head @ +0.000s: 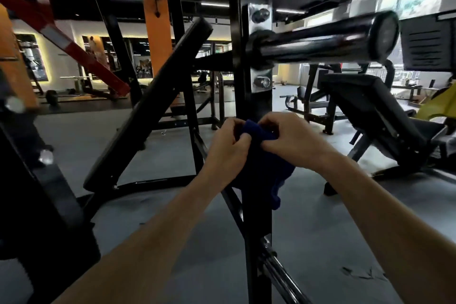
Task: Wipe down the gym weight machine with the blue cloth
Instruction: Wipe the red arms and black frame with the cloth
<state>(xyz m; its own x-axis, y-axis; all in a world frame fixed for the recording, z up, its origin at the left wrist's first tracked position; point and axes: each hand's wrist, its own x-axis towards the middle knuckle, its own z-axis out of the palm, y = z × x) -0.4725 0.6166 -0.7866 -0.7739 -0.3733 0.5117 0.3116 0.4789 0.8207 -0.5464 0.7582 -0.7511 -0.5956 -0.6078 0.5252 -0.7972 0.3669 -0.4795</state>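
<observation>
The blue cloth (261, 170) hangs soft and light before the machine's black upright post (254, 96). Both the left hand (228, 153) and right hand (288, 139) pinch its bunched top; gripping there seems best.

Blue cloth (261, 170): soft, matt, napped fabric, bunched in folds. Upright post (254, 96) of the weight machine: black painted metal, dull sheen. Bracket plate (259, 76) on the post: bright bare metal with shiny bolt heads. Weight horn (320, 44), right of the post: glossy polished metal, strong reflections. Bench pad (370, 106), far right: black matt upholstery. Floor (148, 136): grey, matt, smooth, scuffed near right
</observation>
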